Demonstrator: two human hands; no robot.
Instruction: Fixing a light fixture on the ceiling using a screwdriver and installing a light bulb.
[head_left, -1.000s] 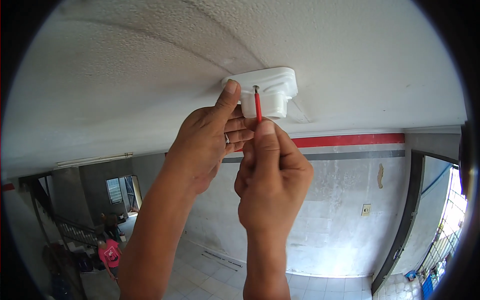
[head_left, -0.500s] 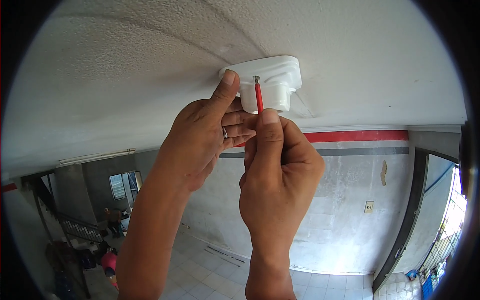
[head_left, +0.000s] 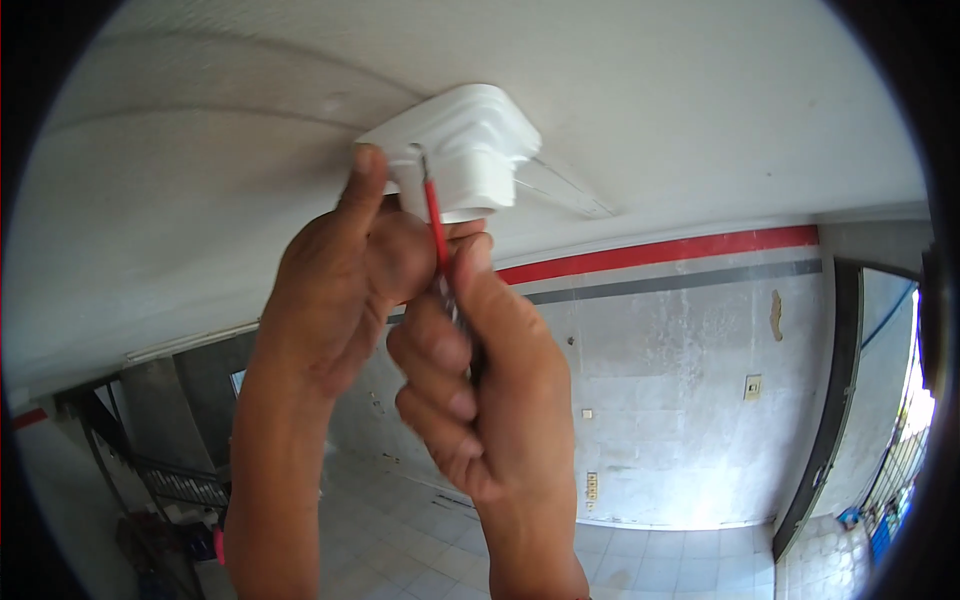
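A white ceiling lamp holder (head_left: 480,180) sits against the ceiling, its round socket pointing down. My left hand (head_left: 335,270) steadies it, thumb against the near-left edge of the base and fingers curled beside and behind the socket. A screwdriver (head_left: 435,220) with a red-sleeved shaft is gripped in my right hand (head_left: 500,360), fingers wrapped round its handle. The metal tip points up at a hole in the base, left of the socket; blur hides whether it touches a screw there. Most of the handle is covered by my fingers.
The textured ceiling (head_left: 680,120) spreads around the lamp holder. Beyond stands a grey wall (head_left: 680,400) with a red stripe and a wall switch (head_left: 752,387). A doorway frame (head_left: 835,400) is at the right, a stair railing (head_left: 180,487) at the lower left.
The view has shifted, so the lamp holder and both hands appear further left. My right hand has turned, showing its curled fingers, and the screwdriver's tip looks less seated in the hole.
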